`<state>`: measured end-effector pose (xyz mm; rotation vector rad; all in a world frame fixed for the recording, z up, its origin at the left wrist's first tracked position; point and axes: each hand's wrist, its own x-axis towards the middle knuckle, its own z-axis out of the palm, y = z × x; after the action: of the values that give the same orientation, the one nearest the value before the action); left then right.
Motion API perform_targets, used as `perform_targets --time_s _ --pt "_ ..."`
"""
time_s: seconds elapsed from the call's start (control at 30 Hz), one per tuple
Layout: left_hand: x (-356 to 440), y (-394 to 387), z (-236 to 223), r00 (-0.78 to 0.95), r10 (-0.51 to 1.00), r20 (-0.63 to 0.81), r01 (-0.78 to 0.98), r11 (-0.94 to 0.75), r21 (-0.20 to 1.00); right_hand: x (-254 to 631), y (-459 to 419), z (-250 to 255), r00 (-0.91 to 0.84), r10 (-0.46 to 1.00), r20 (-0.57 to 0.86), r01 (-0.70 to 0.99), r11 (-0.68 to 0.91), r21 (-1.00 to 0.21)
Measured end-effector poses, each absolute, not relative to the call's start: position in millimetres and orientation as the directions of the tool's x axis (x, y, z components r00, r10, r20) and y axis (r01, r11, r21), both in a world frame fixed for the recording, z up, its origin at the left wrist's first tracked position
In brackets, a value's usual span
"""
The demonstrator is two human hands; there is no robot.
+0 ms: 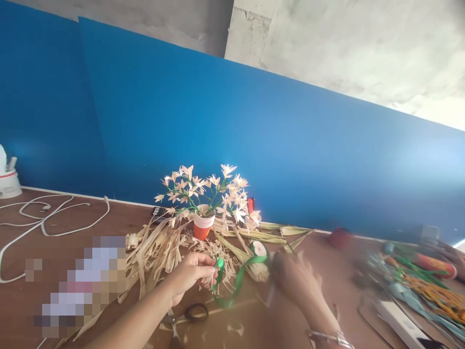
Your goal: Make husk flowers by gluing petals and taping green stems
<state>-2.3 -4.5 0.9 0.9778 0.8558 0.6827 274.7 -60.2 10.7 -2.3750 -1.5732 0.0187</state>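
Observation:
Fingertips of my left hand (192, 277) pinch the end of a green ribbon (238, 286), which hangs in a loop and runs back to its roll (259, 248). Beside the roll is my right hand (300, 278), smeared by motion; whether it holds anything is unclear. A pair of scissors (196, 312) lies on the table below my left hand. Beyond the hands, a stack of orange and white paper cups (203, 225) holds green stems with pale star-shaped flowers (228, 196). Dried corn husks (152, 249) lie around the cups.
White cables (54, 215) and a white tub (10, 184) are at the left. At the right are a blurred red round thing (340, 237), orange and blue-grey cords (428, 286) and a white power strip (399, 322). A blue partition (218, 131) borders the table's back.

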Motion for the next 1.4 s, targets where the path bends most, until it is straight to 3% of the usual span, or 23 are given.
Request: perform_targets --time_s 0.1,0.17,0.23,0.3,0.37,0.5,0.97,1.17,1.4 --pt "-1.8 -4.5 -0.6 0.497 0.805 -0.324 -0.119 0.433 0.893 227.3 -49.8 23.9 0.278 0.957 0.079 0.759 -0.169 -0.629" --pt "-1.9 -4.2 -0.1 0.504 0.805 -0.312 -0.121 0.424 0.898 195.0 -42.9 24.7 0.117 0.992 -0.052 0.468 -0.101 -0.878" --pt "-2.3 -3.7 1.4 0.508 0.808 -0.299 -0.119 0.409 0.905 171.4 -36.6 18.9 -0.009 0.989 -0.151 0.188 -0.146 -0.971" --pt "-2.6 -3.0 2.4 0.495 0.815 -0.302 -0.117 0.407 0.906 160.1 -30.9 10.2 -0.078 0.982 -0.174 0.024 -0.173 -0.985" --pt "-2.0 -2.4 1.5 0.461 0.833 -0.306 -0.12 0.4 0.908 158.7 -26.1 2.9 -0.052 0.984 -0.169 -0.033 -0.171 -0.985" --pt "1.4 -2.8 -4.5 0.429 0.856 -0.288 -0.146 0.38 0.913 164.1 -21.1 -2.1 0.028 0.99 -0.138 -0.003 -0.138 -0.99" --pt "0.0 -2.1 -3.5 0.442 0.824 -0.355 -0.195 0.475 0.858 160.2 -16.1 -6.0 0.039 0.998 -0.058 -0.018 -0.058 -0.998" --pt "1.6 -2.5 -4.8 0.359 0.876 -0.321 -0.146 0.392 0.908 162.0 -18.6 -4.4 -0.026 0.997 -0.074 -0.011 -0.074 -0.997" --pt "5.7 1.7 -17.0 0.279 0.942 -0.188 -0.104 0.224 0.969 152.5 -19.6 -6.4 0.025 0.995 -0.094 -0.025 -0.094 -0.995"
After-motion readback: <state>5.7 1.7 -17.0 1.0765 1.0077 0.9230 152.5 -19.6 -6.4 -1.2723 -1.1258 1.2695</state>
